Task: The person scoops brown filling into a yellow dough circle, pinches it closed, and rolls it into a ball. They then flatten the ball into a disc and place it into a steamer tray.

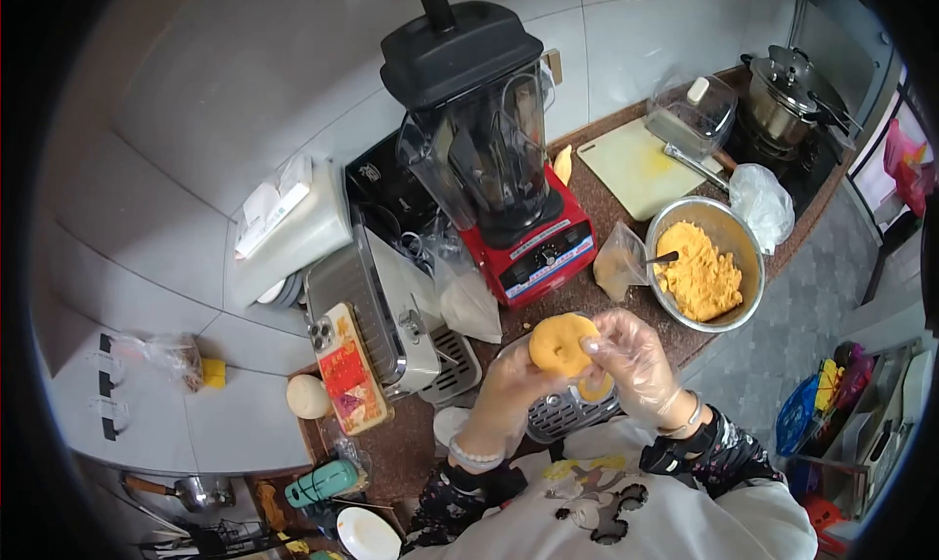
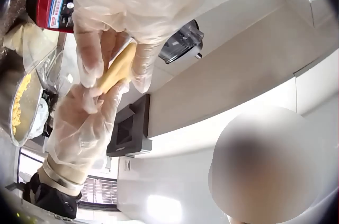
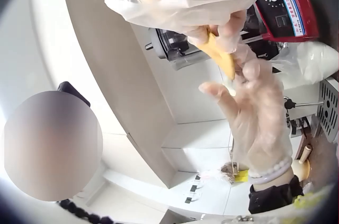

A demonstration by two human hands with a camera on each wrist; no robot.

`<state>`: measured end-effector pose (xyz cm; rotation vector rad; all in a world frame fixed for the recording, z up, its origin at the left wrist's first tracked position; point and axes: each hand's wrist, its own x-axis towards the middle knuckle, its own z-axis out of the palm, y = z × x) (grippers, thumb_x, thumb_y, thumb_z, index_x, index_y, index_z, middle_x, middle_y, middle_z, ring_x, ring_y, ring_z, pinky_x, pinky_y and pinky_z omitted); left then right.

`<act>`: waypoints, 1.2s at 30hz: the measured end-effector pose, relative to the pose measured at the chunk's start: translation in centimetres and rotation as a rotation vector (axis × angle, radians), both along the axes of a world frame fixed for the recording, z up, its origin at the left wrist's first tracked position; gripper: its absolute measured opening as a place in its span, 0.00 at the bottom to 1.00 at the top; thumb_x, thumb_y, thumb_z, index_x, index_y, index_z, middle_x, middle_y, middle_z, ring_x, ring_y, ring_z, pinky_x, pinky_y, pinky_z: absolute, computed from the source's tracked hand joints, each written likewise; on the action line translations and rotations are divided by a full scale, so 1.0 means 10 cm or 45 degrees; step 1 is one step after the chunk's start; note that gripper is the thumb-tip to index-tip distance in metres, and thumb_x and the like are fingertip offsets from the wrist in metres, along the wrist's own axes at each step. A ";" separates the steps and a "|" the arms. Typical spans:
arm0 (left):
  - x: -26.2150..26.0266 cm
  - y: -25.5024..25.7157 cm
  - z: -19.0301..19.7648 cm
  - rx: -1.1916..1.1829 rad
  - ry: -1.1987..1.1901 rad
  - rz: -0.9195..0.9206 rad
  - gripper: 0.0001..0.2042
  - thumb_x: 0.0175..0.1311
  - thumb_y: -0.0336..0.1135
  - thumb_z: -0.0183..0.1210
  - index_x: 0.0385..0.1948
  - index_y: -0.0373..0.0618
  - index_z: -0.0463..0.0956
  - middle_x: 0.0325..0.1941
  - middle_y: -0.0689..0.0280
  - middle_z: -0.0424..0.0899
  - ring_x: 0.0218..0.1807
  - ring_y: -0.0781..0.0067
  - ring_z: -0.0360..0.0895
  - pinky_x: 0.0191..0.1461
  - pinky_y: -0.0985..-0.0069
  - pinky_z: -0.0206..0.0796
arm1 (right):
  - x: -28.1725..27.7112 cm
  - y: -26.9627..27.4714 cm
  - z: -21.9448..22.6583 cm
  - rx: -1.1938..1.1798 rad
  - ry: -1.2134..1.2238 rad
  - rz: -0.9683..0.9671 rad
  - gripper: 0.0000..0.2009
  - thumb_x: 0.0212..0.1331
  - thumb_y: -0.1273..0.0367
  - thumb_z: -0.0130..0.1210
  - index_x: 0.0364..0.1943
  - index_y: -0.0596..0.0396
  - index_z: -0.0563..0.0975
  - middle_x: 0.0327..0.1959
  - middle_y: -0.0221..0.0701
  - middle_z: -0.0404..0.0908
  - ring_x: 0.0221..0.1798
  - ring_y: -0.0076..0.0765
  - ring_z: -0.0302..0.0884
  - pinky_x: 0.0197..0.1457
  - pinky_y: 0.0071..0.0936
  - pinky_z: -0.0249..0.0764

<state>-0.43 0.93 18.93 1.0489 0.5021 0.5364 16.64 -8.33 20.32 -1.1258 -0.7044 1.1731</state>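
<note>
A flat, round piece of orange dough [image 1: 562, 345] with a small dent is held up between both hands, each in a clear plastic glove. The left hand [image 1: 514, 394] holds its left and lower side, fingers curled behind it. From the right, the right hand [image 1: 638, 364] pinches the edge, its thumb on the face. Edge-on, the dough [image 2: 117, 69] looks thin in the left wrist view, between the left hand [image 2: 124, 17] and the right hand [image 2: 79, 128]. In the right wrist view, the dough [image 3: 220, 54] partly hides the left hand's fingertips.
A steel bowl [image 1: 755, 267] of orange mash with a spoon stands on the right. Behind the hands is a red-based blender [image 1: 538, 257]. A steel appliance [image 1: 377, 315] and a phone [image 1: 347, 369] are on the left. A cutting board [image 1: 636, 174] and a pot [image 1: 782, 105] lie farther back.
</note>
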 end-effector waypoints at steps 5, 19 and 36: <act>-0.01 -0.04 -0.01 0.099 0.285 0.026 0.14 0.70 0.29 0.60 0.53 0.32 0.78 0.45 0.65 0.85 0.43 0.79 0.83 0.46 0.79 0.78 | 0.05 -0.02 -0.12 0.013 -0.474 0.005 0.10 0.62 0.68 0.67 0.37 0.60 0.78 0.29 0.25 0.77 0.30 0.16 0.70 0.31 0.20 0.68; -0.05 -0.06 0.00 0.621 0.199 0.228 0.15 0.72 0.32 0.60 0.55 0.35 0.79 0.48 0.64 0.86 0.38 0.83 0.83 0.39 0.84 0.75 | 0.00 0.05 -0.06 0.225 -0.739 -0.031 0.07 0.56 0.73 0.70 0.36 0.58 0.83 0.30 0.30 0.80 0.30 0.25 0.73 0.36 0.26 0.71; -0.02 0.02 -0.05 0.345 0.059 0.193 0.11 0.70 0.30 0.61 0.47 0.33 0.82 0.39 0.62 0.86 0.33 0.80 0.82 0.36 0.82 0.77 | 0.16 0.13 0.10 0.154 -0.670 0.023 0.05 0.60 0.73 0.66 0.37 0.60 0.85 0.32 0.32 0.83 0.34 0.24 0.78 0.38 0.25 0.73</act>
